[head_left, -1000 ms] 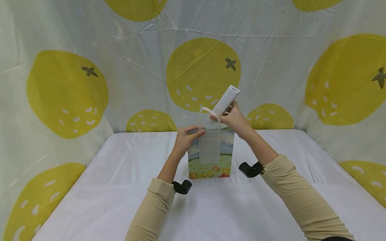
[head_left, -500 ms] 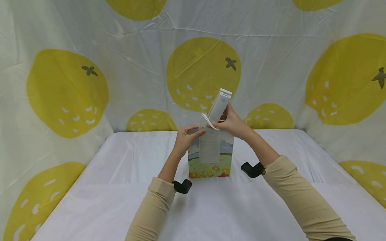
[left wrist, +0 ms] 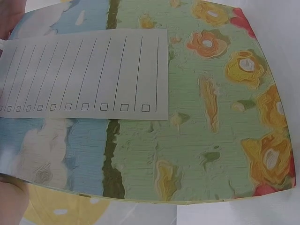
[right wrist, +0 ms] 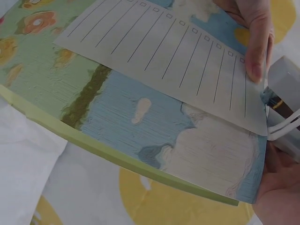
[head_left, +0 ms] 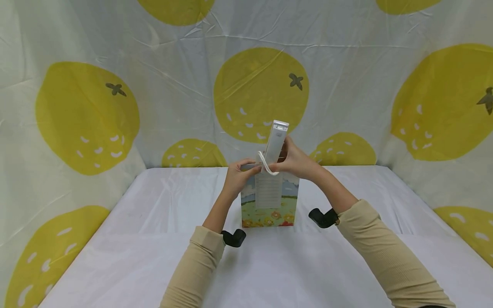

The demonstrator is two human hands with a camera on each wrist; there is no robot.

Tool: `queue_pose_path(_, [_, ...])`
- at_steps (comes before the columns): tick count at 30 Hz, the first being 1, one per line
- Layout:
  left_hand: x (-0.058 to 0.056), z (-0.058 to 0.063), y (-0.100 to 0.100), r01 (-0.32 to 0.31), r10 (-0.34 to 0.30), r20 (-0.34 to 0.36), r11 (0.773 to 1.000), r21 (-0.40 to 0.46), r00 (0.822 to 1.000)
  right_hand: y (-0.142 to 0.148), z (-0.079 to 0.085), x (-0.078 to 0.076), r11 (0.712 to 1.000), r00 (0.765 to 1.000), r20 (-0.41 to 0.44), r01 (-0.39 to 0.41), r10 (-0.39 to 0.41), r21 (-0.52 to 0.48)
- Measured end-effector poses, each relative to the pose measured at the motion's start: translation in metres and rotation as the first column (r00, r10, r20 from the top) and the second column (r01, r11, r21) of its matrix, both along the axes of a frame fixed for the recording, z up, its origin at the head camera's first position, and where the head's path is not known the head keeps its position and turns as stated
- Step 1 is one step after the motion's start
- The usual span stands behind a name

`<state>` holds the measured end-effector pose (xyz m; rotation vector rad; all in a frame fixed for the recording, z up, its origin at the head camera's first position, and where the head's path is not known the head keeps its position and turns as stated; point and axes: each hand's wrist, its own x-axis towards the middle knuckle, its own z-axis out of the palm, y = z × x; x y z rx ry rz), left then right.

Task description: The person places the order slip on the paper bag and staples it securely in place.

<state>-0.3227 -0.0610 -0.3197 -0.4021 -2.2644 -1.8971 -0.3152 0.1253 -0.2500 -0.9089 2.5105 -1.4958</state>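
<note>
A white cloth backdrop (head_left: pixel 173 85) printed with large yellow lemons covers the far side and both flanks of the scene. In front of it spreads a table (head_left: pixel 154 265) under a white cover. Two beige sleeves, the left (head_left: pixel 196 265) and the right (head_left: pixel 389 252), reach in from the near side. A paper gift bag (head_left: pixel 265 217) stands upright toward the far part of the table, its near face painted with blue sky, a green meadow and orange, yellow and red flowers. The right hand (head_left: pixel 298 161), at the bag's top right, grasps a slim white box between thumb and fingers; the left hand (head_left: pixel 238 177) pinches the bag's top edge at the left, thumb on the near side. A ruled checklist (head_left: pixel 268 192) with small tick squares lies flat against the near face. The slim white box (head_left: pixel 276 141) rises above the bag's top, tilted slightly right; whether its lower end is inside cannot be told. Smallest is the white cord handle (head_left: pixel 264 164), bent over in front of the box, just beside the right thumb.
</note>
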Motion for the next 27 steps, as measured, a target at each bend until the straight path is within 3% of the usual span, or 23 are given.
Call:
queue_pose_path(18, [0.0002, -0.0008, 0.0023, -0.009, 0.008, -0.058, 0.999, -0.032, 0.998, 0.0027, 0.0028, 0.0029, 0.991, 0.999, 0.009, -0.043, 0.042, 0.124])
queue_pose_path(27, [0.0009, -0.0018, 0.0024, -0.005, 0.003, -0.102, 1.000, -0.019, 0.995, 0.0035, 0.0020, 0.0006, 0.990, 0.998, 0.019, -0.062, 0.060, 0.123])
